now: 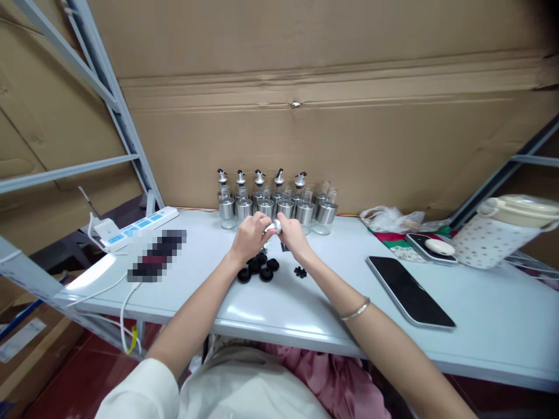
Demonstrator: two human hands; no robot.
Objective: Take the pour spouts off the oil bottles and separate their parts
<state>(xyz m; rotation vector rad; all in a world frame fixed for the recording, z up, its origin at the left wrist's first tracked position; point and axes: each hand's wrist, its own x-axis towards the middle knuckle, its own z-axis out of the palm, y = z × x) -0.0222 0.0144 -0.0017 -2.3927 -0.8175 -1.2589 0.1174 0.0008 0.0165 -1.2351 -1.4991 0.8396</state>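
Over the middle of the white table, both hands meet at a small silver-white piece (274, 227), which looks like a pourer top. My left hand (252, 234) pinches it from the left, and my right hand (292, 234) closes round its right end. Just below the hands lie several round black caps (266, 274), with a cluster of tiny black parts (300, 272) to their right. Behind stand glass bottles with steel sleeves (285, 209) in two rows. Several in the back row carry silver pourers with black tips (259, 176); the front ones have bare necks.
A power strip (144, 226) with cables lies at the left. On the right are a dark-screened tablet or phone (413, 291), another device (430, 249) with a white oval object, a plastic bag (393, 220) and a dotted container (489, 238). Cardboard (332, 134) stands behind.
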